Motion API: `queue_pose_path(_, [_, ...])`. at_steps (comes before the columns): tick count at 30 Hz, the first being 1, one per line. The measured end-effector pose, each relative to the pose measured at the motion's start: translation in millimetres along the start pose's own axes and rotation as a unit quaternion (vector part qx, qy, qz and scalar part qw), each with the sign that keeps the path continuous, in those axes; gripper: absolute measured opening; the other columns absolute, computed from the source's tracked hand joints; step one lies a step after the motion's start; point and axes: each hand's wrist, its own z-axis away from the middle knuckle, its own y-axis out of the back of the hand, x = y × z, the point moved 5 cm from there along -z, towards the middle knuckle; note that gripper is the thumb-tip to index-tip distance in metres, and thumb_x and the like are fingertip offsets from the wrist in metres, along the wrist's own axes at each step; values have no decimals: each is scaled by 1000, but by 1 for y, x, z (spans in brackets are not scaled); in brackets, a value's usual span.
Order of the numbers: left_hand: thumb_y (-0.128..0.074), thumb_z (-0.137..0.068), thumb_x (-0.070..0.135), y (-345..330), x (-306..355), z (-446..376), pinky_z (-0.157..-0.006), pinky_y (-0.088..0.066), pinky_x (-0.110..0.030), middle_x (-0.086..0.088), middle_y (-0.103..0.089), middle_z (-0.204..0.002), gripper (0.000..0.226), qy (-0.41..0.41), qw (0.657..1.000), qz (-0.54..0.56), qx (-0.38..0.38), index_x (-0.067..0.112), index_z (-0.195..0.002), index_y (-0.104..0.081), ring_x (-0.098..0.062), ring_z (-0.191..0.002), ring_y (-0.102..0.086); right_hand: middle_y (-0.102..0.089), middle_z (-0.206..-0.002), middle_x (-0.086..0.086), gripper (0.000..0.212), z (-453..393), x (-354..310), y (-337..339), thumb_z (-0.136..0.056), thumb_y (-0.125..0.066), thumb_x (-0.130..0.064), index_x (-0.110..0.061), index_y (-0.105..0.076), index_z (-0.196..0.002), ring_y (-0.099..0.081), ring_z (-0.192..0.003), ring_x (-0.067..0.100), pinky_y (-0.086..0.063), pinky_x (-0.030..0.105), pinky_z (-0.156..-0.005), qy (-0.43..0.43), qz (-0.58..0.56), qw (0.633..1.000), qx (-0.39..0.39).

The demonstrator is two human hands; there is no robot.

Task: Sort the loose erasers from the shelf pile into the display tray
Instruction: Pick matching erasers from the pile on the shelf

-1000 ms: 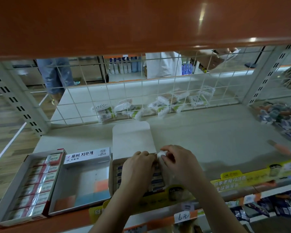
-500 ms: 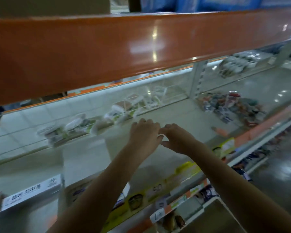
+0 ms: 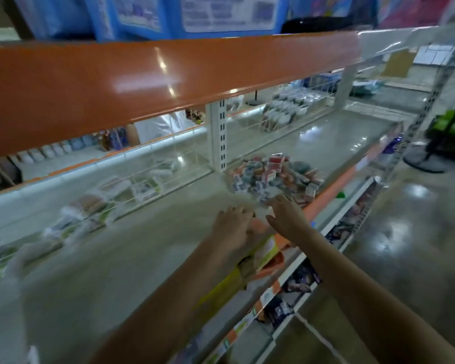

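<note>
A: Both hands have left the tray w/ rows of erasers & reached to the person's right. That tray isn't in view now.

B: Holding anything?

A: No. Left hand [image 3: 233, 223] & right hand [image 3: 286, 216] are loose, fingers out, near the heap of small red, blue & white loose erasers [image 3: 271, 177] on the grey metal shelf [image 3: 142, 258].

B: Much left?

A: Looks like lots. Heap's still big.

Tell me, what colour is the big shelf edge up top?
Orange, glossy shelf edge, clearest in the head view.
</note>
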Motion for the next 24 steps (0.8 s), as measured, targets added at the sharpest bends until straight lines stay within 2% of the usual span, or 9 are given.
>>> queue_pose_path(6, [-50, -91, 24, -13, 1, -27, -96, -36, -36, -2, -50, -128, 37, 3, 1000, 25, -14, 22, -128, -49, -23, -120, -42, -51, -130, 13, 35, -27, 34, -2, -92, -43, -7, -8, -51, -126, -46, -120, 28, -40, 31, -93, -36, -43, 998, 0])
queue_pose_path(10, [-52, -89, 23, -16, -2, -29, -93, -37, -33, 1, -56, -122, 35, 21, 997, 70, 12, 24, -124, -54, -21, -114, -45, -51, -128, 15, 38, -35, 38, -8, -91, -49, -20, -7, -51, -126, -44, -120, 30, -37, 36, -98, -26, -71, 997, -10])
queue_pose_path(16, [-57, -86, 30, -14, -6, -22, -89, -36, -30, 3, -58, -114, 28, 50, 993, 98, 29, 22, -113, -56, -17, -110, -46, -46, -131, 15, 44, -47, 44, -14, -90, -56, -26, -7, -49, -129, -40, -124, 30, -34, 36, -102, -25, -88, 996, -16])
queue_pose_path(18, [-58, -86, 29, -14, -7, -18, -90, -36, -30, 4, -59, -114, 28, 58, 992, 111, 27, 23, -113, -56, -16, -110, -46, -51, -125, 14, 42, -51, 47, -14, -88, -61, -28, -7, -54, -124, -46, -115, 29, -37, 34, -93, -21, -99, 995, -14])
queue_pose_path(21, [-59, -85, 26, -14, -8, -8, -91, -37, -29, 4, -58, -114, 27, 69, 989, 131, 22, 22, -111, -55, -16, -109, -46, -57, -100, 9, 33, -49, 49, -11, -84, -66, -30, -5, -63, -105, -51, -88, 22, -34, 28, -70, 0, -148, 989, 20])
queue_pose_path(24, [-62, -84, 28, -14, -11, 2, -93, -37, -30, 4, -57, -114, 29, 79, 986, 146, 32, 23, -112, -55, -16, -110, -46, -61, -96, 9, 22, -45, 53, -11, -85, -65, -22, -4, -64, -97, -53, -85, 23, -33, 28, -68, -4, -156, 987, 38])
